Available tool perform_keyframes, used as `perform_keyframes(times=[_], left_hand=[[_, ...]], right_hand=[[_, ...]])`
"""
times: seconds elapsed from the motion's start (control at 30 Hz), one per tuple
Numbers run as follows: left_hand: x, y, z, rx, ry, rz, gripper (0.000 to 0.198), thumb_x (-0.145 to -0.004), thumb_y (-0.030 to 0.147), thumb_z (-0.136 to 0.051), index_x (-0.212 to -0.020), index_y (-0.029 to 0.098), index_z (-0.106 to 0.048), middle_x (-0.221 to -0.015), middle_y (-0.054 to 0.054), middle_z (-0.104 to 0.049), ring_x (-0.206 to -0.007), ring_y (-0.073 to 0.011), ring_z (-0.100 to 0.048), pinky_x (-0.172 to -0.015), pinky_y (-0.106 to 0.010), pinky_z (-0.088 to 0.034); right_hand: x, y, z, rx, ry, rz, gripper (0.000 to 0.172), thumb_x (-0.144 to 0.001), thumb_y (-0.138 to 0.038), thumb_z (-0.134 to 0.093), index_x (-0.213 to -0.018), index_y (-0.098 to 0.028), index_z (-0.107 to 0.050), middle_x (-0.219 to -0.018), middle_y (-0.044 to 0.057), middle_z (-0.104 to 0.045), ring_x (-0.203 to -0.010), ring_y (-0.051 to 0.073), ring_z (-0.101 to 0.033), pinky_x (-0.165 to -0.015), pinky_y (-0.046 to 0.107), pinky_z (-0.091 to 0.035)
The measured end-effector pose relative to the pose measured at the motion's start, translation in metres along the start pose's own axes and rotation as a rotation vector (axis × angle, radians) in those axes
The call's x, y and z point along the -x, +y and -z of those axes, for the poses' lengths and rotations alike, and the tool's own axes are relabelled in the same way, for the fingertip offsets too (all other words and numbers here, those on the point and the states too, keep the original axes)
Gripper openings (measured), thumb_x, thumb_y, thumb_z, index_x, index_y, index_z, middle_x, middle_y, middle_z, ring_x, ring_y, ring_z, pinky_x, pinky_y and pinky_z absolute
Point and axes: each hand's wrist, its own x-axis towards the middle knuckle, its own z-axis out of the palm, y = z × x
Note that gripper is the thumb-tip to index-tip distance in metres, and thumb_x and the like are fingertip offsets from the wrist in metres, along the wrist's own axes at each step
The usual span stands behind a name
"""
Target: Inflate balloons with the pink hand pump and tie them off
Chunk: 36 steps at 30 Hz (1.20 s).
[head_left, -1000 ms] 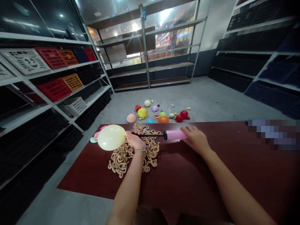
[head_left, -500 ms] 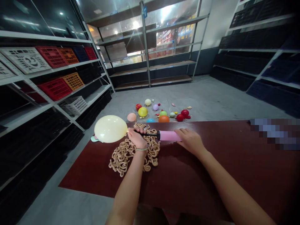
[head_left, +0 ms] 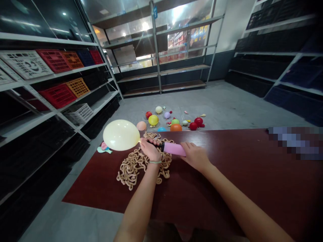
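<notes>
1. Two hands are at work over our dark red table point(head_left: 227, 174): our left hand point(head_left: 150, 150) is closed around the neck of a pale yellow balloon point(head_left: 121, 134) and the black nozzle end of a pink hand pump point(head_left: 173, 149).
2. Our right hand point(head_left: 195, 156) is wrapped around the pump's pink barrel, thumb side toward the nozzle, close to our left hand.
3. We see the balloon inflated and round, held out over the table's far left corner, its neck hidden in our left fist.
4. We have a heap of curly tan uninflated balloons point(head_left: 137, 164) lying on the table right under our left wrist, which wears a thin green band point(head_left: 154, 162).
5. We spot a few flat pink and mint balloons point(head_left: 104, 148) at the table's left edge, just below the yellow one.
6. We look past the table at small inflated balloons point(head_left: 174, 121) of many colours scattered on the grey floor, with metal shelving and plastic crates point(head_left: 60, 74) to the left.
</notes>
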Motion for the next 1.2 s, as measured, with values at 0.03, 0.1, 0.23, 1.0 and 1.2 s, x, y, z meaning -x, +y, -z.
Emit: perform_keyframes(times=[0.03, 0.1, 0.23, 1.0, 1.2], left_hand=[[0.002, -0.002, -0.001, 0.002, -0.025, 0.013, 0.023, -0.089, 0.031, -0.045, -0.071, 0.022, -0.033, -0.056, 0.006, -0.037, -0.041, -0.0084, -0.037, -0.042, -0.023, -0.029], [0.003, -0.004, -0.002, 0.013, -0.054, 0.028, 0.023, -0.089, 0.031, -0.046, -0.072, 0.022, -0.034, -0.056, 0.006, -0.038, -0.041, -0.0083, -0.038, -0.043, -0.023, -0.029], [-0.009, 0.009, -0.001, 0.034, -0.049, -0.018, 0.022, -0.088, 0.032, -0.046, -0.074, 0.022, -0.032, -0.057, 0.007, -0.036, -0.042, -0.0079, -0.037, -0.046, -0.022, -0.030], [-0.011, 0.013, -0.002, 0.023, -0.011, -0.059, 0.022, -0.092, 0.029, -0.043, -0.074, 0.022, -0.034, -0.058, 0.006, -0.036, -0.044, -0.0082, -0.037, -0.046, -0.023, -0.031], [-0.021, 0.021, 0.006, 0.032, 0.050, -0.127, 0.021, -0.089, 0.029, -0.045, -0.077, 0.023, -0.029, -0.060, 0.008, -0.033, -0.045, -0.0073, -0.033, -0.047, -0.022, -0.028]], right_hand=[[0.000, -0.002, -0.001, -0.018, -0.003, 0.004, 0.030, -0.087, -0.036, -0.059, -0.112, -0.019, -0.056, -0.101, 0.007, -0.066, -0.090, 0.022, -0.057, -0.063, 0.030, -0.027], [0.000, 0.005, -0.002, -0.028, -0.004, 0.027, 0.031, -0.086, -0.035, -0.059, -0.113, -0.019, -0.057, -0.101, 0.007, -0.066, -0.089, 0.022, -0.058, -0.065, 0.030, -0.029], [0.004, 0.046, -0.003, 0.025, 0.045, 0.045, 0.034, -0.085, -0.033, -0.059, -0.116, -0.020, -0.058, -0.103, 0.008, -0.066, -0.093, 0.024, -0.057, -0.069, 0.031, -0.031], [0.006, 0.056, -0.007, 0.035, 0.051, 0.002, 0.035, -0.086, -0.033, -0.058, -0.119, -0.020, -0.057, -0.104, 0.008, -0.065, -0.096, 0.024, -0.055, -0.069, 0.030, -0.032], [0.006, 0.057, -0.006, 0.048, 0.044, -0.033, 0.034, -0.086, -0.031, -0.058, -0.117, -0.019, -0.058, -0.107, 0.010, -0.065, -0.098, 0.025, -0.054, -0.067, 0.030, -0.032]])
